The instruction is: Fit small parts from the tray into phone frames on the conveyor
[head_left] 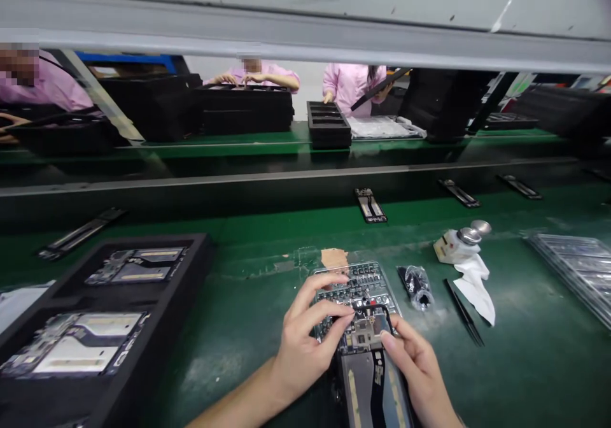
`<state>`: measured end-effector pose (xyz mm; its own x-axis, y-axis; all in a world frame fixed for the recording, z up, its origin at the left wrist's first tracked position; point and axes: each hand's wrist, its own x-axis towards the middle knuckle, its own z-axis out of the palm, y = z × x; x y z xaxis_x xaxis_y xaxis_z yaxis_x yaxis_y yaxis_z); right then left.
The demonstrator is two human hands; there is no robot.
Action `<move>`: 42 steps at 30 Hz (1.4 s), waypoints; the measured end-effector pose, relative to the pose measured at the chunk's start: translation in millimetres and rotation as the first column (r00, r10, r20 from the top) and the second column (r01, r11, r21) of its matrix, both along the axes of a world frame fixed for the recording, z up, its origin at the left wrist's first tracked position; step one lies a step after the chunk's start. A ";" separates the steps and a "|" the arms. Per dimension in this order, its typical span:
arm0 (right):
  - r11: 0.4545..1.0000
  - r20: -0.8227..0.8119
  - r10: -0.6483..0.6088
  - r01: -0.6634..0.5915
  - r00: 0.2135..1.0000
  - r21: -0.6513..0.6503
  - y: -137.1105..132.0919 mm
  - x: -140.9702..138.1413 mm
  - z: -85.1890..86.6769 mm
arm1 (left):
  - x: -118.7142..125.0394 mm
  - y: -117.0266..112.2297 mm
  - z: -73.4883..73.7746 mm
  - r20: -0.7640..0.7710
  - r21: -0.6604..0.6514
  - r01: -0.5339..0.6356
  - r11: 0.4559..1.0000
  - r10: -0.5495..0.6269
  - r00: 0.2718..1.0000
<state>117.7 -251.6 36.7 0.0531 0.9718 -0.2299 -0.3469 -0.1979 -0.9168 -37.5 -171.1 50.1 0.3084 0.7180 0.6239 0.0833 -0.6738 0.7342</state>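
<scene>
Both my hands work low in the middle of the view, over a phone frame with a circuit board at its top end. My left hand pinches a thin black cable at the board's left side. My right hand grips the frame's right edge, its fingertips near the cable. Beneath my fingers lies a transparent tray of small black parts, partly hidden by my left hand. Part of the frame's lower end runs out of view.
Black tweezers lie on the green bench beside a white cloth, a dispenser bottle and a bagged black part. A black foam tray holding phone frames sits left; stacked trays sit right. Co-workers sit beyond a conveyor.
</scene>
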 end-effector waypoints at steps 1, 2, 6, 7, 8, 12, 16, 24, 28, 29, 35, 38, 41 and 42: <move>1.000 0.008 -0.001 0.001 1.000 -0.002 -0.6 -0.2 0.6 | 0.4 0.3 -0.1 -0.012 0.035 -0.002 0.999 0.002 1.000; 1.000 0.014 -0.001 0.001 1.000 0.001 -1.1 -0.3 1.5 | 0.9 0.7 0.2 -0.020 0.070 -0.003 0.998 0.005 1.000; 1.000 0.042 -0.009 0.008 0.999 0.023 -2.3 -0.2 4.2 | 1.9 2.7 0.8 -0.044 0.238 -0.002 0.971 0.012 0.999; 1.000 0.060 -0.013 0.011 0.998 0.028 -2.6 -0.1 4.0 | 1.6 2.8 0.3 -0.063 0.293 0.001 0.956 0.018 0.998; 0.999 0.082 -0.017 0.015 0.996 0.033 -3.0 0.1 3.3 | 1.0 2.9 -0.7 -0.089 0.353 0.006 0.936 0.027 0.996; 1.000 0.159 -0.017 0.013 0.987 0.027 -5.3 1.1 -2.0 | -3.7 2.8 -6.0 -0.238 0.577 0.051 0.815 0.108 0.965; 1.000 0.213 -0.010 0.006 0.977 0.019 -6.8 2.7 -7.2 | -8.3 4.1 -6.3 -0.355 0.656 0.166 0.736 0.107 0.929; 1.000 0.074 -0.002 0.004 0.997 -0.027 0.9 4.9 -5.7 | -9.5 9.2 9.8 -0.514 0.565 0.303 0.767 0.041 0.857; 0.999 0.024 -0.031 0.032 0.999 -0.040 2.7 4.2 0.8 | -5.7 3.2 12.0 -0.419 0.198 0.178 0.964 -0.081 0.904; 0.999 0.013 -0.029 0.029 1.000 -0.036 2.7 4.4 2.1 | -3.7 1.0 11.2 -0.352 -0.030 0.153 0.988 -0.153 0.923; 0.997 0.348 -0.056 0.037 0.936 0.061 3.7 12.3 -1.3 | 11.9 -9.2 -0.3 0.199 -0.805 0.394 0.443 -0.424 0.884; 0.995 0.530 -0.063 0.012 0.846 0.100 5.5 16.9 -5.9 | 14.3 -12.0 -2.4 0.098 -0.811 0.339 0.477 -0.460 0.882; 0.996 0.623 -0.043 -0.012 0.781 0.084 7.2 18.7 -7.5 | 13.7 -13.4 -0.5 -0.025 -0.802 0.279 0.528 -0.497 0.867; 0.997 0.637 -0.034 -0.020 0.770 0.078 7.6 18.8 -7.3 | 13.4 -13.5 0.5 -0.038 -0.798 0.277 0.535 -0.504 0.863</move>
<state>136.5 -244.0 29.4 0.1678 0.9836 -0.0666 0.3215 -0.1184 -0.9395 -24.1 -184.6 50.6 0.7286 0.6520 -0.2099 0.1954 0.0958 0.9760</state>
